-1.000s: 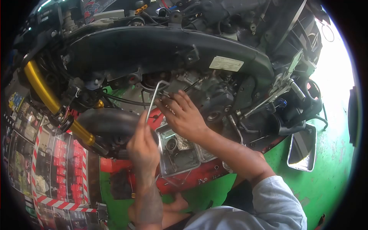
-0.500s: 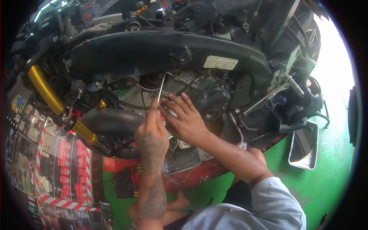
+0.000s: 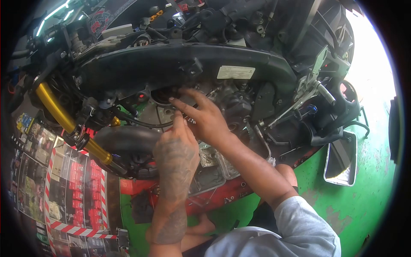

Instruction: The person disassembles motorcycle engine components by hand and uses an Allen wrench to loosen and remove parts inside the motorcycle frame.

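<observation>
My left hand (image 3: 177, 147), with a patterned forearm, is closed in front of the engine (image 3: 239, 105), its index finger pointing up. The L-shaped hex key seen at its fingertips a moment ago is now hidden behind my hands. My right hand (image 3: 207, 120) reaches over from the right, index and middle fingers stretched out and apart toward a dark round opening (image 3: 162, 95) in the engine. Between the two hands a small ribbed silvery part (image 3: 189, 120) shows; I cannot tell what it is. The black motorcycle frame beam (image 3: 171, 62) runs above them.
A gold fork tube (image 3: 55, 109) stands at left. Below the engine, a red platform (image 3: 205, 205) carries clear trays (image 3: 207, 186) and scattered small hardware. On the green floor (image 3: 308, 214) rests a metal pan (image 3: 353, 171). A footrest bracket (image 3: 308, 90) juts out at right.
My right hand has moved up and left, its fingers now over the place where the hex key showed. The key has gone from sight. The camera view has shifted slightly.
</observation>
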Available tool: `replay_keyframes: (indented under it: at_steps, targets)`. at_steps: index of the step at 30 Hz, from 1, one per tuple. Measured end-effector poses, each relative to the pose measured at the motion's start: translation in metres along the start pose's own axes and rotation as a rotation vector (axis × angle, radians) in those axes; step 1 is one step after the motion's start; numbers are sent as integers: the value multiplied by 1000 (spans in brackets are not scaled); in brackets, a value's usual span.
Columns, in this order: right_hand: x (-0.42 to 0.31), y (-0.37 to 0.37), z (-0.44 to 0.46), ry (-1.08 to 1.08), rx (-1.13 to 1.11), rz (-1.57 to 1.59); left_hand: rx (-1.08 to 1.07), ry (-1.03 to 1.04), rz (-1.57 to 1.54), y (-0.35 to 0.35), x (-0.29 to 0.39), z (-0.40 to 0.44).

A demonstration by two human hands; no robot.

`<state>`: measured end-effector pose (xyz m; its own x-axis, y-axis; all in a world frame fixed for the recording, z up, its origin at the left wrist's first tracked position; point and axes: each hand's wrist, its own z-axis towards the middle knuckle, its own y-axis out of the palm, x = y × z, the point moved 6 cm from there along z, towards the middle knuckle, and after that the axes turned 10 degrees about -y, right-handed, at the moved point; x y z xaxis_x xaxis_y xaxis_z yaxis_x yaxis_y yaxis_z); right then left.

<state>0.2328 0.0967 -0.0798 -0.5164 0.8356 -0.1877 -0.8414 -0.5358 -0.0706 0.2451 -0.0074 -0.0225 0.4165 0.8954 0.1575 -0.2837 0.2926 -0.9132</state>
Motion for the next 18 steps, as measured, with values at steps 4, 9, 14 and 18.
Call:
replay_keyframes:
  at_steps: [4,9,14,18]
  targets:
    - [4,14,-6,-11,-29,14,-70,-43,-53,-5,4,4]
    - [1,13,-7,-40,-9,-9,-15,154,-355,2,-18,7]
    - [0,13,-9,-53,8,-43,105,172,-445,12,-42,9]
    - [0,6,-12,-43,0,-167,109,109,-461,27,-55,15]
